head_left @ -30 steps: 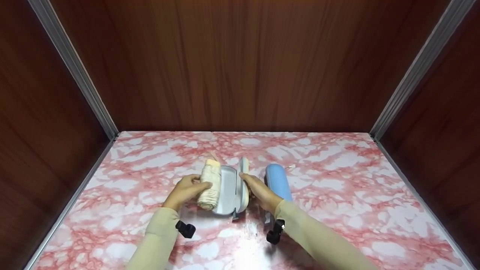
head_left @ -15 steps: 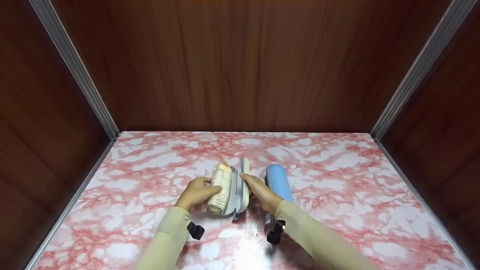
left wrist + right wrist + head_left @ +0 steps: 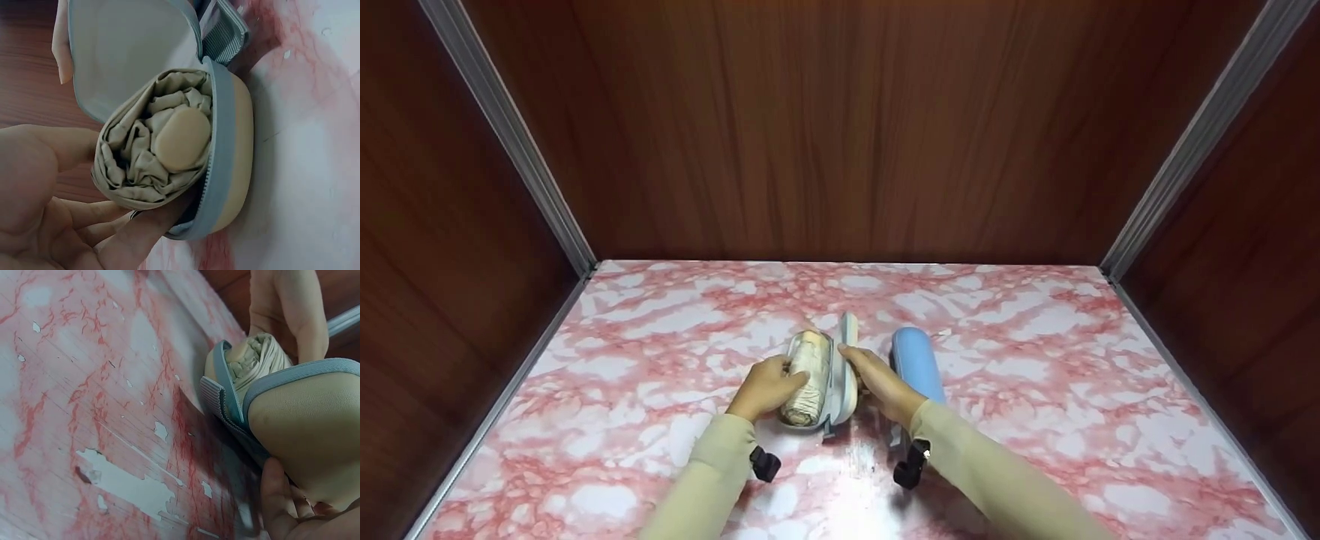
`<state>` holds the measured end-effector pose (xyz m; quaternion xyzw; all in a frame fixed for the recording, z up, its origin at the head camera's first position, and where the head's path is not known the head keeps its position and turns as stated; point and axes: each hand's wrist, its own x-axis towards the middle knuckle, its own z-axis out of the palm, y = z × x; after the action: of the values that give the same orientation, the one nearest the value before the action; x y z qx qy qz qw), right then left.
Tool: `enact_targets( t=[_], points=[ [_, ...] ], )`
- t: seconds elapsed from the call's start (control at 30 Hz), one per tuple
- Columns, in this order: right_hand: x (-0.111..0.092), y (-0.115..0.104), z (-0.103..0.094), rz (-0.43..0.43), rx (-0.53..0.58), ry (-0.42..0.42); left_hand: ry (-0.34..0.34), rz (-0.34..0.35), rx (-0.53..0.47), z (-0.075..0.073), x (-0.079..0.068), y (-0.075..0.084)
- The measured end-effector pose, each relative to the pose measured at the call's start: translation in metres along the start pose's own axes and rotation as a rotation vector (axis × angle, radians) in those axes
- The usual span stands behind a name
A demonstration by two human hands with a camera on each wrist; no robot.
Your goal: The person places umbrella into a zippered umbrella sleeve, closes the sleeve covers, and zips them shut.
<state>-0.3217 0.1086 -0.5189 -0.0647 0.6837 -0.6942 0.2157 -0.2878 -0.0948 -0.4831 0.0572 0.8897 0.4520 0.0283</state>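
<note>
A beige folded umbrella, rolled tight with crumpled cloth and an oval cap at its end, lies in one half of a zip case. My left hand grips the umbrella from the left, thumb on top and fingers along its side. In the left wrist view the umbrella sits partly inside the case's rim. The case is beige outside with grey-blue zip trim, and its lid stands upright. My right hand holds the lid at its edge, fingers behind it.
A light blue rounded case lies just right of my right hand. A small strap sticks out at the beige case's near end. The red-and-white marbled table is bounded by dark wooden walls.
My left hand has moved right with the umbrella, from beside the case's bottom half down into it. The right hand and the lid have stayed in place.
</note>
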Motion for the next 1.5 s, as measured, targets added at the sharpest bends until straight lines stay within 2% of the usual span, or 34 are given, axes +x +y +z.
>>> enact_targets(
  t=[0.23,0.37,0.6,0.77,0.97,1.07,1.27,1.43,1.5],
  points=[
    [0.009,0.008,-0.005,0.059,0.042,0.051,0.009,-0.025,-0.004,0.002,-0.003,0.002],
    [0.011,0.012,-0.007,0.061,0.029,0.072,0.017,-0.036,0.039,0.002,-0.005,0.003],
    [0.009,0.011,-0.005,0.034,0.004,0.06,0.066,0.056,0.212,0.002,0.0,0.003],
    [0.009,0.011,-0.005,0.04,-0.006,0.058,0.079,0.067,0.212,0.0,0.002,0.001],
    [0.014,0.015,-0.007,0.059,0.0,0.07,0.121,0.044,0.197,-0.002,0.001,-0.001],
    [0.014,0.014,-0.007,0.055,0.011,0.074,0.101,0.015,0.189,-0.005,0.0,-0.001],
    [0.008,0.01,-0.006,0.054,0.018,0.067,0.018,-0.036,0.16,-0.011,0.003,-0.001],
    [-0.001,-0.001,0.0,0.028,-0.019,0.051,-0.016,-0.027,0.183,-0.016,0.008,-0.001],
    [-0.004,-0.006,0.002,0.018,-0.023,0.04,-0.026,0.004,0.193,-0.018,0.013,-0.002]
  ],
)
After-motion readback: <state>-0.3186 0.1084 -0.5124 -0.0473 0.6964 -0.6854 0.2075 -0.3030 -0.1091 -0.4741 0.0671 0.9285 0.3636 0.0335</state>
